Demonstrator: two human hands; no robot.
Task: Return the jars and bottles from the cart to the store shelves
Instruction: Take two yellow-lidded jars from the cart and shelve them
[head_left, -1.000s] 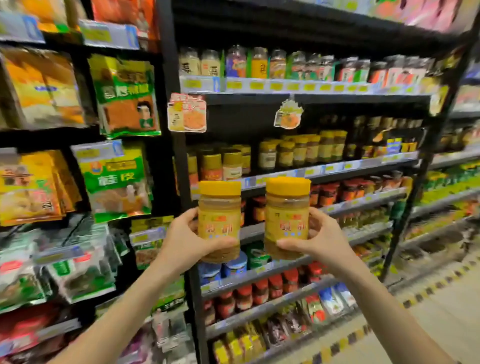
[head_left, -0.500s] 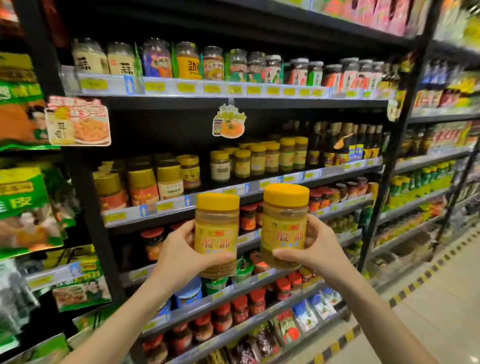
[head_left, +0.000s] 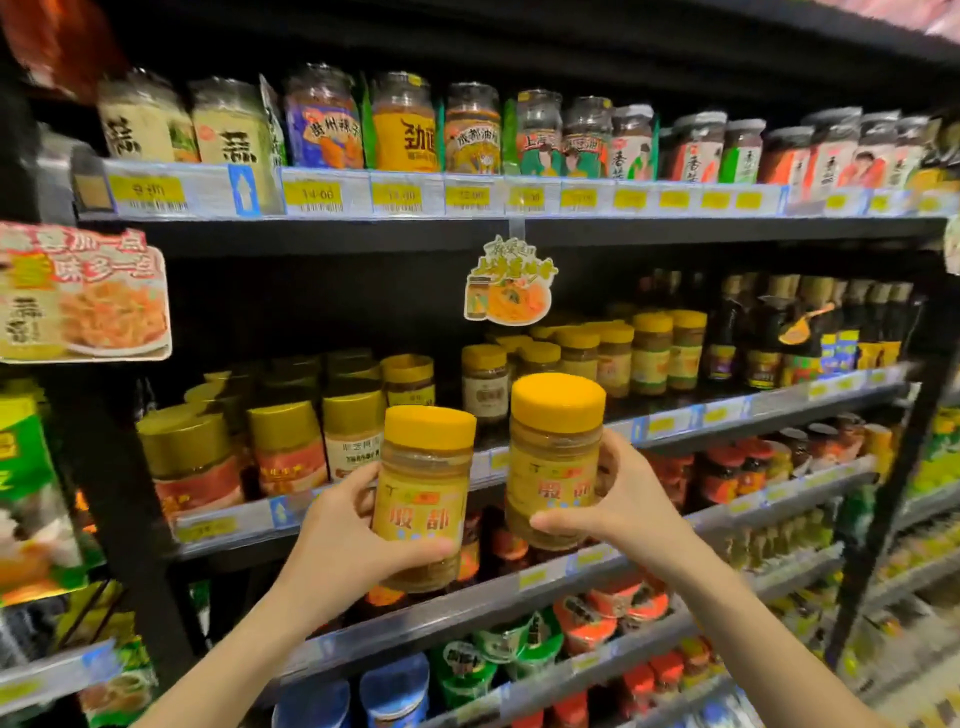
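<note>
Both jars up closer to the shelf edge (head_left: 675, 423) now, your left hand (head_left: 337, 551) wrapped round the left jar (head_left: 423, 499), right hand (head_left: 623, 506) round the right jar (head_left: 553, 462), labels too blurry to read.

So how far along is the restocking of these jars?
Midway, at best. Nothing visibly placed yet: the cart is out of view. In hand: the left hand holds one yellow-lidded jar, the right hand another, both raised before the shelf. Left: setting them down, probably among the matching jars on the middle shelf.
</note>
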